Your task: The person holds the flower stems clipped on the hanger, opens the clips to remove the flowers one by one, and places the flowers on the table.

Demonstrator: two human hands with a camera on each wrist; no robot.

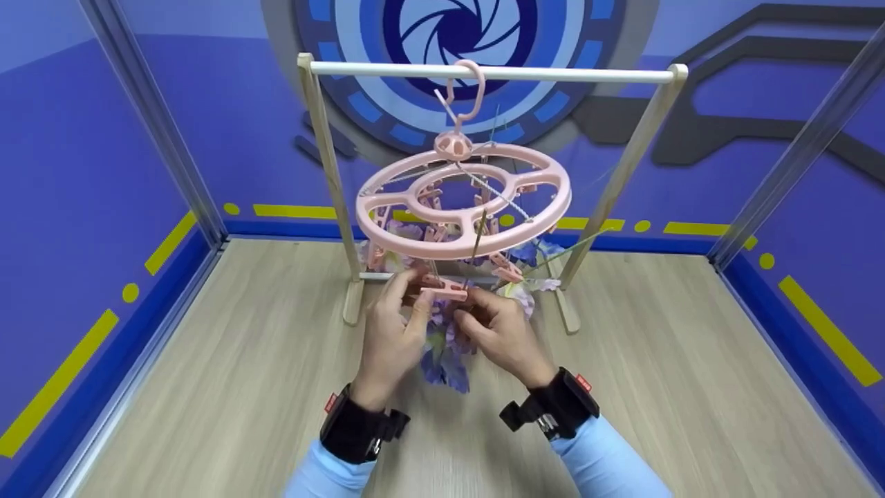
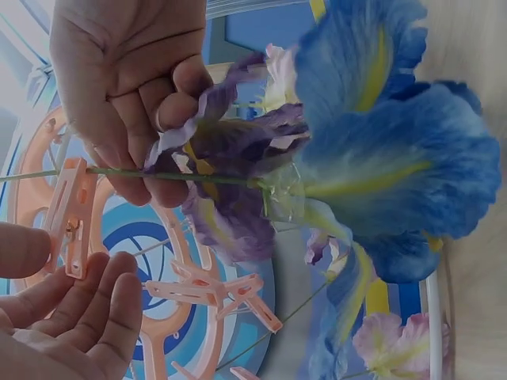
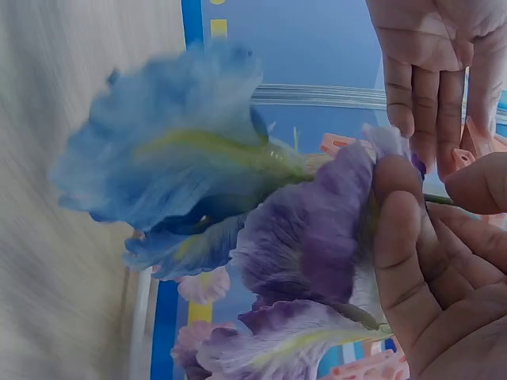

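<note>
My left hand (image 1: 394, 328) pinches a pink clothespin (image 1: 446, 289) by its lower end between thumb and fingers, under the front rim of a round pink drying hanger (image 1: 415, 243). Across the clothespin's upper end runs the thin green stem (image 2: 218, 179) of an artificial iris spray. My right hand (image 1: 508, 335) pinches this stem between thumb and fingers, close beside the clothespin. Its blue bloom (image 2: 396, 170) and purple bloom (image 3: 309, 229) hang head down below both hands, the purple one nearest the right fingers.
A wooden rack with a white top bar (image 1: 567, 72) carries the hanger by its hook (image 1: 477, 90). More clothespins (image 1: 508, 268) dangle from the ring. Other artificial flowers (image 1: 518, 297) hang behind and to the right, one green stem (image 1: 574, 245) slanting outward. Blue panels (image 1: 104, 173) enclose the tabletop.
</note>
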